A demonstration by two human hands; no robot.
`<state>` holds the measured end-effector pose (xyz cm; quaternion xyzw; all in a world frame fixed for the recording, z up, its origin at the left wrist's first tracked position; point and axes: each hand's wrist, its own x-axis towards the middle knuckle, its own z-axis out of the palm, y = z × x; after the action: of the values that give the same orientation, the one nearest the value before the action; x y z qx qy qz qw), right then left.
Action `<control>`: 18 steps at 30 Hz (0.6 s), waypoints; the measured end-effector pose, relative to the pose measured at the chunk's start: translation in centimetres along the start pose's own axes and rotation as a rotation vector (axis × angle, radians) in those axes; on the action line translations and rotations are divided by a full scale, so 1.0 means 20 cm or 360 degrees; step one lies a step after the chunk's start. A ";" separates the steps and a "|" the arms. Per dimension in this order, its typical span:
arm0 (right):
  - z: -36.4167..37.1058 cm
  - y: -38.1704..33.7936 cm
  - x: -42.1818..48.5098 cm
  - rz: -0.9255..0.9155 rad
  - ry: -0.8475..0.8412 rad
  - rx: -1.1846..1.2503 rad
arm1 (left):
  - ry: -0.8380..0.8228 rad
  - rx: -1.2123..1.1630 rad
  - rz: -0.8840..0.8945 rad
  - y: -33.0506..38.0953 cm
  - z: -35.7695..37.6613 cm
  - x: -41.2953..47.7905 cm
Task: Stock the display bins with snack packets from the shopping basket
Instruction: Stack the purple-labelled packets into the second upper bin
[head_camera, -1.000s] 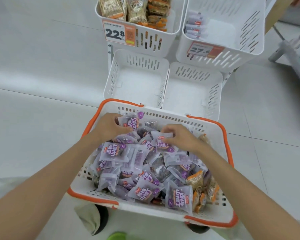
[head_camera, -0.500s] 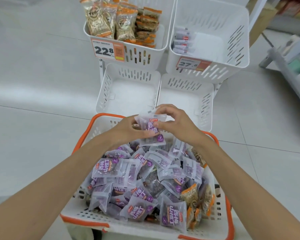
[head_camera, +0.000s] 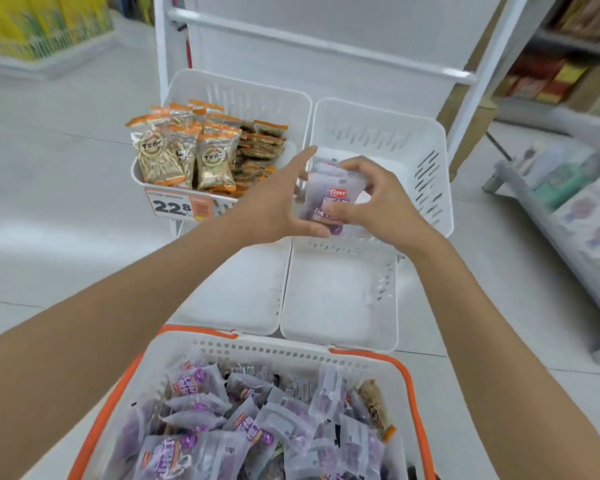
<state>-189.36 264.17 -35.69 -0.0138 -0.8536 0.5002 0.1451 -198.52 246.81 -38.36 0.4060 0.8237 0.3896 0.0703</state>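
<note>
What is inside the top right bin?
Pale packets lie at the left of the bin; the right of its floor is bare. The left hand and right hand, with purple packets, hide its front.

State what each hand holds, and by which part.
The right hand grips purple packets, fingers over the top edge, thumb on the front. The left hand lies flat against their left side.

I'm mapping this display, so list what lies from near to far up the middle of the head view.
Orange-rimmed white plastic shopping basket → empty white plastic lower bin → purple snack packets pinched in the right hand → upper white slotted plastic bin → white rack panel.
</note>
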 end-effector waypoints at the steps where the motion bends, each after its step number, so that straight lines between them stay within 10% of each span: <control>1: -0.06 0.02 0.08 -0.0056 0.0143 -0.0035 | -0.0036 0.0085 -0.0005 0.00 -0.02 0.10; 9: -0.22 0.36 0.72 -0.0136 0.0736 -0.0293 | -0.0109 0.0118 -0.0103 -0.25 0.06 0.46; 14: -0.11 0.55 0.85 0.0297 -0.0028 -0.0185 | -0.0058 -0.0001 -0.0039 -0.34 0.11 0.49; 18: -0.09 0.63 0.87 0.0332 -0.0087 -0.0100 | -0.0041 0.0001 -0.0046 -0.37 0.14 0.50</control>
<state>-207.00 274.92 -41.59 -0.0936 -0.8664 0.4856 0.0684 -208.55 252.90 -43.43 0.3992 0.8286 0.3830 0.0864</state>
